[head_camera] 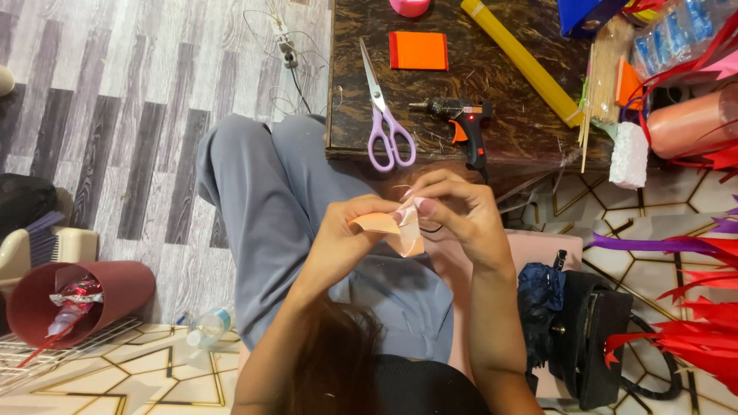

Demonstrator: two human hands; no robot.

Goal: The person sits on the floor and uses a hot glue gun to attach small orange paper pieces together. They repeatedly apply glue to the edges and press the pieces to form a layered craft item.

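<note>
- The dark table (507, 115) is carrying a glue gun (463, 123) and purple scissors (384, 115).
- The right hand (461, 211) is pinching the peach ribbon (400, 229) above the lap.
- The left hand (342, 238) is gripping the ribbon's other end.

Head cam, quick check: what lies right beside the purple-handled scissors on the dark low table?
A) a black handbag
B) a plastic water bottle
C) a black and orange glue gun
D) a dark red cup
C: the glue gun lies on the low table just next to the purple-handled scissors, beyond both hands, the left hand and right hand, which pinch a small peach ribbon piece.
</note>
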